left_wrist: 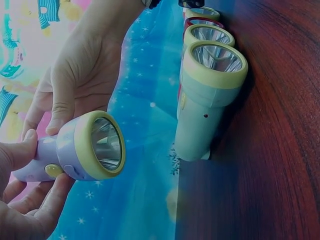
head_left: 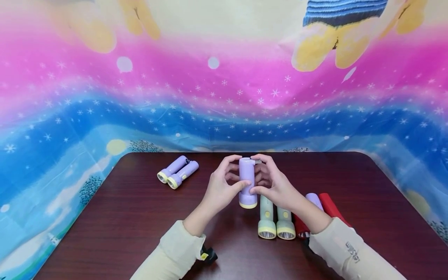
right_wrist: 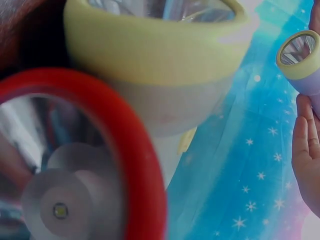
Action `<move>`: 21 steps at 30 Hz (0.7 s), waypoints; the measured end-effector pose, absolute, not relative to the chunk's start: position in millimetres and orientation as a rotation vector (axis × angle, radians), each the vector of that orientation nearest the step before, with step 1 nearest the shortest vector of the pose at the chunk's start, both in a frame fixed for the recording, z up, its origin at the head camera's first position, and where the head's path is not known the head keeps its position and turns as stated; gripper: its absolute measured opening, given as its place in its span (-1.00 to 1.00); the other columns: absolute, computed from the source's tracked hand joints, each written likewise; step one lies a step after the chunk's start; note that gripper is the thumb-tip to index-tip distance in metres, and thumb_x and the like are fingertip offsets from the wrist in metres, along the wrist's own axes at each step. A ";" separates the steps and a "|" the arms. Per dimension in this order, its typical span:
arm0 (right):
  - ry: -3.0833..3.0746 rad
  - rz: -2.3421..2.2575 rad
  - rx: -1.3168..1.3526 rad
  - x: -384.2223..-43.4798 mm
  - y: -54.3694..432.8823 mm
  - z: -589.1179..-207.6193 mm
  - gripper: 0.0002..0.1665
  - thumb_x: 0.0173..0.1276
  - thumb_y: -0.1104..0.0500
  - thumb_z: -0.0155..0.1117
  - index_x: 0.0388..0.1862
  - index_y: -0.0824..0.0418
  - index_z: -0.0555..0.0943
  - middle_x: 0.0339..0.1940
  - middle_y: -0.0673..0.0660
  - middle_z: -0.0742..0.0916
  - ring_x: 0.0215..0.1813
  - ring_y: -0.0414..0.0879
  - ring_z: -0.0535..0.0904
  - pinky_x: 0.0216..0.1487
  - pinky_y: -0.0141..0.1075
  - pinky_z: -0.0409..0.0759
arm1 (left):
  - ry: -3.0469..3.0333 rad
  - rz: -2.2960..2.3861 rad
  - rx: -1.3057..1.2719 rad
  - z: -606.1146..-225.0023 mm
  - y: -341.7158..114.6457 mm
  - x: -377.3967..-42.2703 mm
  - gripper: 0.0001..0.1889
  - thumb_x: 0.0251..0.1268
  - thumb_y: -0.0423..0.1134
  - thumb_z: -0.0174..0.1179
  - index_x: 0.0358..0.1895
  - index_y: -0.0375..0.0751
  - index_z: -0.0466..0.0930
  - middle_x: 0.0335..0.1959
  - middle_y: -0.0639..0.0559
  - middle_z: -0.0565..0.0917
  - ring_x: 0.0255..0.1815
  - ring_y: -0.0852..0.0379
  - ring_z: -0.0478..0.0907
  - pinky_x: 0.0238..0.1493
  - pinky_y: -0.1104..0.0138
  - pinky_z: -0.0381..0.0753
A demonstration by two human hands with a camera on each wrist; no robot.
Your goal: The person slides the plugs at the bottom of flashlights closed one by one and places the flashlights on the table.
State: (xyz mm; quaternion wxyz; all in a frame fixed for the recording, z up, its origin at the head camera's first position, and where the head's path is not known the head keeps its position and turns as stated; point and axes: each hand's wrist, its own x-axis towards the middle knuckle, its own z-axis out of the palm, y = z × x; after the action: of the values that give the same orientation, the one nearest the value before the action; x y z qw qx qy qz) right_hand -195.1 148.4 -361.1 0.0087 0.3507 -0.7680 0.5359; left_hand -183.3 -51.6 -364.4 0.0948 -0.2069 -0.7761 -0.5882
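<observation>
A purple flashlight [head_left: 247, 177] with a pale yellow head rim is held upright above the table between both hands. My left hand [head_left: 221, 187] grips it from the left, thumb across the front of the body. From the right, my right hand [head_left: 280, 186] holds it with thumb near the middle and fingertips up by the top end, where a small metal piece [head_left: 258, 161] sticks out sideways. The left wrist view shows its yellow button [left_wrist: 53, 170] and its reflector [left_wrist: 106, 143], facing down. Just below the hands lie two pale green flashlights [head_left: 267, 223] side by side, lenses toward me.
Two more purple flashlights [head_left: 182, 175] lie together at the back left of the dark red table [head_left: 115, 229]. Partly hidden under the right forearm are a red flashlight [head_left: 330, 210] and another purple flashlight [head_left: 314, 200]. A printed cloth [head_left: 210, 124] hangs behind the table.
</observation>
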 end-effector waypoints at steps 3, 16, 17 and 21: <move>-2.404 1.681 1.101 -195.4 148.7 -361.1 -0.04 0.20 0.40 0.41 0.46 0.17 0.09 0.03 0.29 0.66 -0.14 -0.13 0.64 -0.09 -0.31 0.70 | -2.309 -1.747 -0.603 -364.9 -51.6 -182.9 -0.34 0.16 -0.38 0.41 0.32 -0.03 0.35 0.00 -0.09 0.68 -0.21 0.03 0.71 -0.17 0.33 0.73; -2.415 1.736 1.071 -197.0 147.1 -359.6 -0.04 0.17 0.42 0.42 0.46 0.15 0.13 0.00 0.30 0.65 -0.16 -0.12 0.62 -0.11 -0.31 0.70 | -2.305 -1.770 -0.588 -364.4 -51.6 -182.1 -0.34 0.14 -0.37 0.43 0.32 -0.01 0.38 -0.02 -0.13 0.68 -0.22 -0.01 0.71 -0.17 0.26 0.74; -2.414 1.745 1.069 -196.9 146.9 -359.8 -0.04 0.18 0.42 0.42 0.46 0.15 0.13 0.00 0.30 0.65 -0.16 -0.12 0.63 -0.12 -0.30 0.70 | -2.305 -1.773 -0.586 -364.5 -51.5 -182.0 -0.34 0.14 -0.37 0.43 0.32 0.00 0.39 -0.02 -0.13 0.69 -0.22 -0.01 0.71 -0.17 0.25 0.74; -2.407 1.768 1.066 -196.5 146.4 -360.4 -0.04 0.18 0.45 0.41 0.46 0.16 0.13 -0.02 0.31 0.64 -0.17 -0.13 0.63 -0.13 -0.30 0.70 | -2.300 -1.778 -0.581 -365.1 -51.5 -182.0 -0.34 0.13 -0.37 0.43 0.32 0.00 0.40 -0.03 -0.11 0.70 -0.23 0.00 0.72 -0.16 0.22 0.75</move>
State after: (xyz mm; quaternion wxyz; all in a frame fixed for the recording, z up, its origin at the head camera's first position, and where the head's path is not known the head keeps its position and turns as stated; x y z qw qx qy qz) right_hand -196.5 146.4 -360.4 -0.0147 0.3361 -0.7589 0.5576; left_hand -182.0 -51.5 -365.1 0.0886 -0.1952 -0.7728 -0.5974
